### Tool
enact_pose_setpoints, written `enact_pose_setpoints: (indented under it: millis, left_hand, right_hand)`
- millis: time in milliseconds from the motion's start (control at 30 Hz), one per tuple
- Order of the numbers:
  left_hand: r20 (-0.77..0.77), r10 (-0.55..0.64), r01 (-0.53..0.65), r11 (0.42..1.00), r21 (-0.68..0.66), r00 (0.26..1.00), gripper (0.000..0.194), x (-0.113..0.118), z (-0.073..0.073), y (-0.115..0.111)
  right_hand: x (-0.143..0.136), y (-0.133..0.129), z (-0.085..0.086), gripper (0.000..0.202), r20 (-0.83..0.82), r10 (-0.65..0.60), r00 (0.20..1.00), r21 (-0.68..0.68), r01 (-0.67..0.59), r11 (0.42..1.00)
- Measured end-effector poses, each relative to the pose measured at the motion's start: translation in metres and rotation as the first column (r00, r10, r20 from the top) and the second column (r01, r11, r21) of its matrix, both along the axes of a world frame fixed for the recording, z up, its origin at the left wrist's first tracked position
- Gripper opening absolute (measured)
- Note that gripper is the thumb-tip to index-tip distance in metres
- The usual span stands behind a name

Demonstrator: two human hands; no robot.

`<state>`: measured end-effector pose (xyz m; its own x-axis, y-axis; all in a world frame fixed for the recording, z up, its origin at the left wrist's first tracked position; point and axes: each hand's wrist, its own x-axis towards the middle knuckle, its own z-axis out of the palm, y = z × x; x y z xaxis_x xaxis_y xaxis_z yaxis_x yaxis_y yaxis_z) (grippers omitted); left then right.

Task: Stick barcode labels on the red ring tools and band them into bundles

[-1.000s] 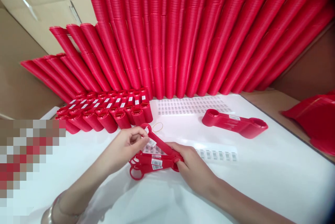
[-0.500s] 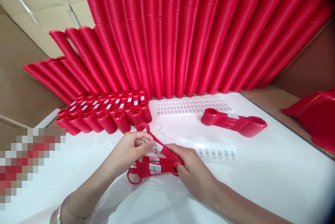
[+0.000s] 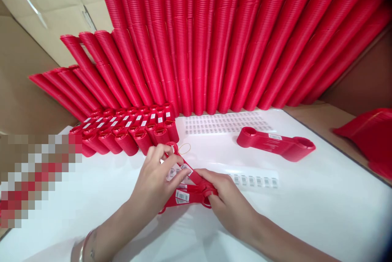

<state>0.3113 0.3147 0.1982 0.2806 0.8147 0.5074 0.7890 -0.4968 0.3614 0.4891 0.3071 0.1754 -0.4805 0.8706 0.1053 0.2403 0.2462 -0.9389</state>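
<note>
Near the middle of the white table, my right hand (image 3: pixel 228 196) grips the right ends of several fanned red plastic pieces (image 3: pixel 196 195) with ring ends and white barcode labels. My left hand (image 3: pixel 159 172) is on the upper piece, its fingers curved over the left part and the thumb by the label (image 3: pixel 186 169). That hand hides the left ends of the lower pieces. A thin rubber band (image 3: pixel 184 148) lies just behind the upper piece. Beneath and beside the hands is a label strip (image 3: pixel 257 181).
Tall red stacks (image 3: pixel 196 49) stand along the back. Bundled, labelled red pieces (image 3: pixel 125 131) sit at the left back. A sheet of labels (image 3: pixel 226 123) lies behind the hands, and a red stack (image 3: pixel 275 143) rests at the right. Red material (image 3: pixel 370 139) is at the far right.
My left hand has turned and spread over the upper red piece, with its thumb now at the label. It covers more of the lower pieces' left ends. My right hand keeps its grip.
</note>
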Motion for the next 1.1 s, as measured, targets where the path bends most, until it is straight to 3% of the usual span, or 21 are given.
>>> enact_pose_setpoints:
  millis: [67,167,367,533,667,800,900,1000,1100]
  left_hand:
    - [-0.074,0.06,-0.051,0.992,0.113,0.995,0.023,-0.003,-0.001,0.002]
    - [-0.118,0.152,-0.135,0.981,0.138,0.981,0.036,-0.013,0.0,0.009]
    - [-0.029,0.104,-0.107,0.985,-0.134,0.994,0.028,-0.027,0.004,0.017]
    - [0.065,0.076,-0.065,0.986,-0.155,0.995,0.022,-0.028,0.003,0.012]
    - [-0.075,-0.001,-0.009,0.992,-0.122,0.997,0.014,-0.029,0.004,0.009]
    - [-0.124,-0.042,0.008,0.965,-0.261,0.991,0.027,-0.031,0.003,0.01]
    - [-0.231,0.001,-0.082,0.935,-0.344,0.973,0.025,-0.037,0.0,0.012]
    - [-0.378,0.069,-0.188,0.939,-0.287,0.923,0.024,-0.046,-0.003,0.017]
    - [-0.443,0.096,-0.215,0.949,-0.229,0.891,0.024,-0.055,-0.006,0.022]
  right_hand:
    - [0.0,0.0,0.001,0.039,-0.019,0.004,1.0,0.003,-0.004,1.0]
    - [0.001,0.0,0.001,0.044,-0.022,0.007,1.0,-0.003,-0.007,1.0]
    - [0.002,0.0,0.0,0.053,-0.026,0.007,1.0,-0.05,-0.008,0.999]
    - [0.001,0.001,0.001,0.06,-0.085,-0.017,0.996,-0.096,0.009,0.995]
    - [-0.001,0.002,0.002,0.061,-0.137,-0.023,0.99,-0.116,0.007,0.993]
    - [-0.003,0.004,0.002,0.061,-0.116,-0.007,0.993,-0.102,-0.005,0.995]
    - [-0.006,0.007,0.001,0.06,-0.085,-0.01,0.996,-0.07,0.003,0.998]
    - [-0.009,0.01,-0.003,0.057,-0.024,-0.025,0.999,-0.063,0.023,0.998]
    - [-0.01,0.012,-0.007,0.053,0.011,-0.024,1.0,-0.079,0.025,0.997]
